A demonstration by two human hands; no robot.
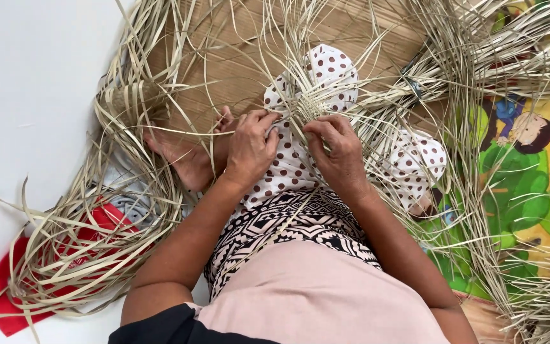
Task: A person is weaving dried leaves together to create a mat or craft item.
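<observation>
- Nearest you: your lap, covered by a pale pink top (313, 293) over a black-and-white patterned cloth (288, 223).
- Your left hand (249, 146): fingers curled, pinching pale strips at the left edge of the small woven start (302, 107).
- Your right hand (338, 150): fingers bent, gripping strips at the lower right of the same woven start; both hands touch the work and sit close together.
- The woven start: a small plaited patch, resting on your knee over white cloth with brown dots (326, 70), its loose strands fanning outward in all directions.
- Your bare foot (186, 153): just left of the left hand, with strands lying across it.
- Left side: a looped heap of dried strips (97, 223) lying over a red cloth (7, 293) on the white floor (27, 76).
- Right side: more strips spread over a colourful cartoon play mat (529, 165).
- Far edge: a brown mat (237, 38) beneath the fanned strands.
- Risk, as a judgement: the loose ends cross thickly, so you could pick up the wrong strand; if either pinch eases, the small plait may slacken; strands over the foot could snag or crease when you shift.
</observation>
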